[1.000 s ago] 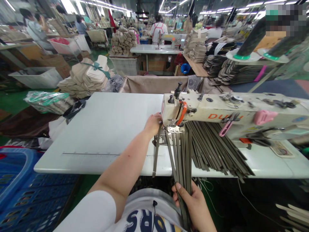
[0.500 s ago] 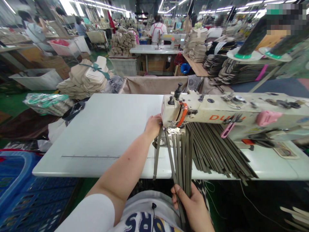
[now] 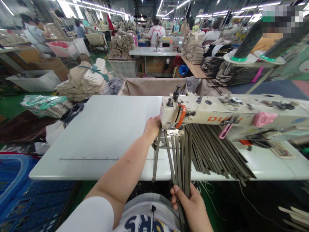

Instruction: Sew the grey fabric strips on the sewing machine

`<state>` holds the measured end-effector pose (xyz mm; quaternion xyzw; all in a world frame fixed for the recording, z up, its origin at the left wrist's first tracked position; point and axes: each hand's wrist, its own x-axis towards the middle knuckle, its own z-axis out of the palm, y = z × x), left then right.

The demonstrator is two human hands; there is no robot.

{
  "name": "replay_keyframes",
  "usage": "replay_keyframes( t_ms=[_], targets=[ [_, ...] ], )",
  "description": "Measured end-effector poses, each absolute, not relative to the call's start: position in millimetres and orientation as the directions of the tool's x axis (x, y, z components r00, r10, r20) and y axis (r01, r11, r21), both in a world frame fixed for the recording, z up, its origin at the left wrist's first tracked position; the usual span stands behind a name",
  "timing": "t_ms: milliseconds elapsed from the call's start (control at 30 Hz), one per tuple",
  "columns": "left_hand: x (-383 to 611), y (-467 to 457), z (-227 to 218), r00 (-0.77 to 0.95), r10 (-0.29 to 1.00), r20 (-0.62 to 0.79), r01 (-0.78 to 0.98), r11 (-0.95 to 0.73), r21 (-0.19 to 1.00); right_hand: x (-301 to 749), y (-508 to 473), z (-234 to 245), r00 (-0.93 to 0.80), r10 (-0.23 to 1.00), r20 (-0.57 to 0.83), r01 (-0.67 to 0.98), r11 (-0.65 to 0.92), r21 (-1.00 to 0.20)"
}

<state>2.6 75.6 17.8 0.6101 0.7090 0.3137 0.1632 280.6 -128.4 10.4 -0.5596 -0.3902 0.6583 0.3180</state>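
A white sewing machine (image 3: 205, 111) stands on the pale worktable. At the left side of its head, my left hand (image 3: 152, 128) is closed at the upper end of a single dark olive strip (image 3: 156, 158), which hangs towards the table's front edge. The fingertips are partly hidden by the machine head. In front of the table, my right hand (image 3: 193, 207) is closed round the lower part of a bundle of dark olive strips (image 3: 184, 164). The bundle's upper ends run up to the presser foot (image 3: 173, 132). More loose strips (image 3: 214, 154) lie fanned out under the machine arm.
Pink thread snips (image 3: 225, 131) hang on the machine arm. A blue plastic basket (image 3: 36, 199) stands at the left of the worktable (image 3: 108, 129). Thread cones (image 3: 246, 45) rise at the back right. Stacks of beige pieces (image 3: 84, 79) lie beyond the table, and people work farther back.
The view has shifted slightly. Both hands keep almost the same place and grip, and the strips hardly move.
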Motion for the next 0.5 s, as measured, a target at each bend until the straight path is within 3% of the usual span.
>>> replay_keyframes(
  t_ms=[367,500],
  targets=[
    [-14.2,76.0,9.2,-0.196,0.963,0.185,0.715,0.011,0.699,279.8,-123.3,28.6,-0.207,0.843,-0.496,0.032,-0.501,-0.865],
    [-25.7,75.4,-0.4,-0.079,0.977,0.198,0.747,-0.074,0.66,282.0,-123.5,24.6,-0.218,0.852,-0.476,0.05,-0.477,-0.877]
  ],
)
